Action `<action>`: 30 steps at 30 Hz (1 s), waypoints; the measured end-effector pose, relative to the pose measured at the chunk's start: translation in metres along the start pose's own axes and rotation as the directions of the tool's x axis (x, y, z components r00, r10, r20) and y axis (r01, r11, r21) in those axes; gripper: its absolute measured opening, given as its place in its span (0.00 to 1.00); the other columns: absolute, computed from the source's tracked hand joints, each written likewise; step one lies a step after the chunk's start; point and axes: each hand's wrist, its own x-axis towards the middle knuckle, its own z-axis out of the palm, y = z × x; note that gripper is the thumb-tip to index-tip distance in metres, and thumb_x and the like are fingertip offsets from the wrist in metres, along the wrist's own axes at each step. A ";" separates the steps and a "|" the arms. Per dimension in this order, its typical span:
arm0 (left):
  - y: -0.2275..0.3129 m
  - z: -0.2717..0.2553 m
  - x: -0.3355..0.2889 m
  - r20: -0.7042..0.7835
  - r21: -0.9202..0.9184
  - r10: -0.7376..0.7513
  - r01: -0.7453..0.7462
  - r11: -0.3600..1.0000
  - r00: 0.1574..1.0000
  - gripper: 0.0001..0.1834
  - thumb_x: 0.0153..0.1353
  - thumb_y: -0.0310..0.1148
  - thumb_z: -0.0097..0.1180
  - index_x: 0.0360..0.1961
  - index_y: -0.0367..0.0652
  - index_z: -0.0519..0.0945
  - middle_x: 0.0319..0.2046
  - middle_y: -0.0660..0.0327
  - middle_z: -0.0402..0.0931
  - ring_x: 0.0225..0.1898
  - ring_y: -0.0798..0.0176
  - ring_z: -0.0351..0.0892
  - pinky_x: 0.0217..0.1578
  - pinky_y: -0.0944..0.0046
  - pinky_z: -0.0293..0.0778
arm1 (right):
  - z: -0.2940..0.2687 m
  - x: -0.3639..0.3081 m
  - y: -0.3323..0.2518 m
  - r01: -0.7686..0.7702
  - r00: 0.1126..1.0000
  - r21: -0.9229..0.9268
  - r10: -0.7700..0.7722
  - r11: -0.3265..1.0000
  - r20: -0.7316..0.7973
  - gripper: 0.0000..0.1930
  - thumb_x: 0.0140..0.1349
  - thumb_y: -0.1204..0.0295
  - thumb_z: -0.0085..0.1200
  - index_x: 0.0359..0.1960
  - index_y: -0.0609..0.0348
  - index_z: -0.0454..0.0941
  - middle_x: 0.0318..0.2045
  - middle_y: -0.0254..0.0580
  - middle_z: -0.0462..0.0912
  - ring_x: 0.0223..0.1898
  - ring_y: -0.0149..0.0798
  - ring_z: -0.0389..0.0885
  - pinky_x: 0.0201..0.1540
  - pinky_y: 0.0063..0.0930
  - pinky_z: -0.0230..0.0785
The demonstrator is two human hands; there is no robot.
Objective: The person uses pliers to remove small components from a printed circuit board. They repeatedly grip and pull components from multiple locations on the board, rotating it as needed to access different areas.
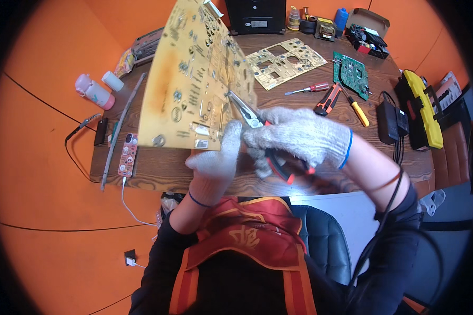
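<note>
Both hands wear knitted work gloves of pale grey-white cotton with a coarse weave. The left hand's (215, 157) glove ends in a thin blue band at the cuff; the right hand's (299, 136) glove has a brighter blue trim along its cuff edge. A thin reddish band circles the right forearm. Dark sleeves are pushed up both arms. Over the chest lies a red and orange garment with gold-coloured edging and a gold emblem, its orange-bordered straps running down over dark clothing.
</note>
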 end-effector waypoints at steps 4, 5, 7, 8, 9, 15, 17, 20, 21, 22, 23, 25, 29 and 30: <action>-0.024 0.003 -0.003 0.058 -0.323 -0.149 0.160 0.933 0.987 0.14 0.64 0.24 0.52 0.51 0.32 0.75 0.44 0.55 0.79 0.43 0.65 0.79 0.43 0.65 0.76 | 0.021 0.000 0.025 0.033 0.999 0.530 -0.040 0.848 0.001 0.15 0.66 0.59 0.54 0.32 0.60 0.77 0.19 0.31 0.75 0.19 0.23 0.70 0.23 0.17 0.64; -0.029 0.005 -0.007 0.098 -0.413 -0.245 0.263 0.872 0.965 0.15 0.65 0.25 0.52 0.51 0.32 0.74 0.45 0.55 0.79 0.43 0.65 0.79 0.44 0.65 0.76 | 0.039 0.011 0.032 0.107 0.989 0.798 -0.146 0.593 -0.024 0.13 0.68 0.63 0.51 0.33 0.60 0.76 0.24 0.35 0.75 0.25 0.26 0.73 0.27 0.18 0.66; -0.034 0.011 -0.015 0.170 -0.506 -0.361 0.396 0.766 0.917 0.15 0.65 0.25 0.52 0.52 0.32 0.74 0.45 0.55 0.79 0.43 0.65 0.79 0.44 0.65 0.76 | 0.056 0.016 0.046 0.147 0.936 0.940 -0.351 0.309 -0.031 0.11 0.69 0.64 0.48 0.36 0.60 0.73 0.27 0.36 0.73 0.29 0.30 0.72 0.33 0.25 0.67; -0.036 0.015 -0.019 0.195 -0.529 -0.390 0.431 0.731 0.900 0.15 0.65 0.25 0.52 0.52 0.32 0.74 0.45 0.55 0.78 0.43 0.64 0.79 0.44 0.65 0.76 | 0.063 0.018 0.052 0.103 0.920 0.982 -0.390 0.157 -0.035 0.11 0.69 0.64 0.47 0.37 0.60 0.71 0.28 0.37 0.72 0.30 0.32 0.72 0.35 0.30 0.67; -0.036 0.019 -0.022 0.210 -0.546 -0.408 0.453 0.705 0.889 0.15 0.65 0.25 0.52 0.52 0.32 0.73 0.46 0.55 0.78 0.43 0.64 0.79 0.44 0.66 0.76 | 0.072 0.020 0.057 0.046 0.903 0.999 -0.428 0.009 -0.038 0.11 0.70 0.64 0.46 0.38 0.59 0.69 0.29 0.37 0.70 0.32 0.34 0.71 0.38 0.34 0.68; -0.024 0.041 -0.032 0.201 -0.568 -0.407 0.445 0.693 0.891 0.17 0.65 0.27 0.52 0.54 0.33 0.72 0.47 0.55 0.77 0.44 0.64 0.79 0.45 0.66 0.76 | 0.094 0.040 0.059 -0.248 0.618 0.866 -0.760 -0.435 -0.204 0.08 0.71 0.61 0.43 0.39 0.51 0.67 0.31 0.30 0.69 0.34 0.35 0.71 0.43 0.41 0.65; -0.020 0.041 -0.031 0.175 -0.568 -0.405 0.428 0.703 0.897 0.17 0.66 0.27 0.52 0.55 0.33 0.72 0.47 0.55 0.77 0.44 0.63 0.79 0.45 0.66 0.76 | 0.094 0.031 0.062 0.012 0.767 0.957 -0.612 -0.289 -0.194 0.10 0.70 0.64 0.45 0.47 0.53 0.67 0.37 0.34 0.73 0.39 0.37 0.74 0.48 0.41 0.66; -0.019 0.042 -0.025 0.104 -0.598 -0.425 0.398 0.696 0.899 0.18 0.66 0.27 0.52 0.56 0.33 0.71 0.48 0.55 0.76 0.45 0.63 0.79 0.45 0.67 0.76 | 0.098 -0.008 0.083 0.139 0.948 0.989 -0.297 0.049 -0.119 0.18 0.68 0.70 0.47 0.58 0.57 0.64 0.45 0.41 0.74 0.46 0.38 0.76 0.51 0.37 0.69; -0.021 0.044 -0.023 0.081 -0.638 -0.436 0.383 0.668 0.896 0.18 0.66 0.28 0.52 0.56 0.33 0.71 0.48 0.55 0.76 0.45 0.63 0.78 0.45 0.67 0.76 | 0.099 -0.018 0.093 0.012 0.970 0.998 -0.243 0.056 0.002 0.21 0.67 0.73 0.48 0.60 0.59 0.62 0.46 0.43 0.74 0.47 0.38 0.77 0.50 0.32 0.72; -0.024 0.046 -0.019 0.067 -0.693 -0.455 0.369 0.620 0.888 0.18 0.66 0.28 0.52 0.56 0.34 0.71 0.49 0.55 0.76 0.45 0.63 0.78 0.45 0.67 0.76 | 0.102 -0.025 0.101 -0.098 0.945 0.995 -0.314 0.001 0.094 0.21 0.66 0.73 0.49 0.60 0.59 0.62 0.44 0.43 0.75 0.46 0.37 0.77 0.49 0.30 0.72; -0.027 0.050 -0.016 0.051 -0.753 -0.461 0.337 0.565 0.886 0.19 0.66 0.28 0.52 0.56 0.34 0.70 0.49 0.55 0.76 0.45 0.63 0.78 0.45 0.67 0.76 | 0.108 -0.028 0.108 -0.085 0.891 0.996 -0.447 -0.006 0.074 0.21 0.66 0.73 0.50 0.59 0.60 0.63 0.42 0.43 0.75 0.44 0.35 0.77 0.47 0.29 0.72; -0.034 0.054 -0.011 0.052 -0.837 -0.483 0.302 0.456 0.874 0.19 0.66 0.25 0.52 0.57 0.34 0.70 0.49 0.56 0.75 0.49 0.64 0.77 0.48 0.66 0.76 | 0.116 -0.032 0.114 -0.010 0.861 0.962 -0.486 0.274 0.148 0.20 0.64 0.74 0.51 0.57 0.62 0.64 0.40 0.42 0.76 0.41 0.34 0.78 0.43 0.27 0.73; -0.044 0.055 -0.009 -0.029 -0.842 -0.468 0.231 0.488 0.883 0.19 0.66 0.22 0.49 0.58 0.36 0.69 0.50 0.55 0.75 0.51 0.63 0.77 0.51 0.63 0.77 | 0.107 -0.041 0.108 0.053 0.854 0.920 -0.495 0.389 0.160 0.22 0.62 0.75 0.53 0.57 0.63 0.64 0.42 0.44 0.75 0.41 0.37 0.77 0.43 0.30 0.72; -0.045 0.055 -0.010 -0.054 -0.842 -0.450 0.202 0.500 0.891 0.19 0.66 0.21 0.49 0.58 0.36 0.69 0.50 0.55 0.75 0.50 0.63 0.77 0.51 0.63 0.77 | 0.099 -0.046 0.107 -0.003 0.839 0.904 -0.490 0.427 0.234 0.24 0.62 0.74 0.55 0.59 0.62 0.63 0.44 0.45 0.75 0.43 0.38 0.76 0.46 0.32 0.71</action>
